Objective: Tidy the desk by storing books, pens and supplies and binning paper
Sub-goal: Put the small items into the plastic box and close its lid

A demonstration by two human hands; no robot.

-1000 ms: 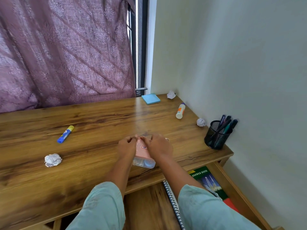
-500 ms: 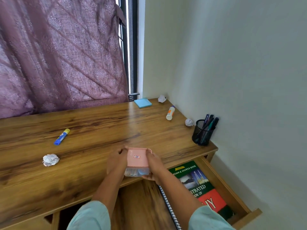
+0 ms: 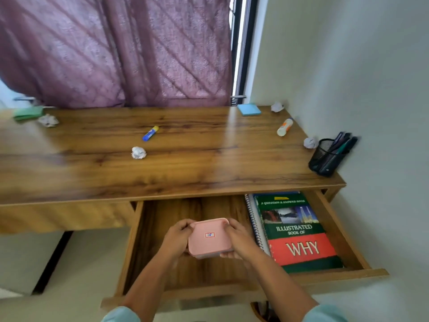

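Note:
A small pink-lidded box point(image 3: 210, 238) hangs over the open wooden drawer point(image 3: 162, 228), gripped at its two ends by my left hand point(image 3: 177, 240) and my right hand point(image 3: 239, 240). On the drawer's right side lies a green and red book point(image 3: 297, 231) on top of a spiral notebook point(image 3: 254, 221). On the desk point(image 3: 185, 168) lie a blue glue stick point(image 3: 150, 133), a white and orange glue stick point(image 3: 285, 127), a blue sticky-note pad point(image 3: 249, 109) and several crumpled paper balls, one point(image 3: 138, 152) near the middle.
A black mesh pen holder point(image 3: 326, 156) with pens stands at the desk's right edge by the wall. A green pad point(image 3: 29, 112) lies at the far left. A purple curtain point(image 3: 116, 49) hangs behind the desk. The drawer's left half shows bare wood.
Both hands have carried the pink box off the desk's front edge and down over the open drawer. The view has pulled back and tilted down, showing the whole drawer.

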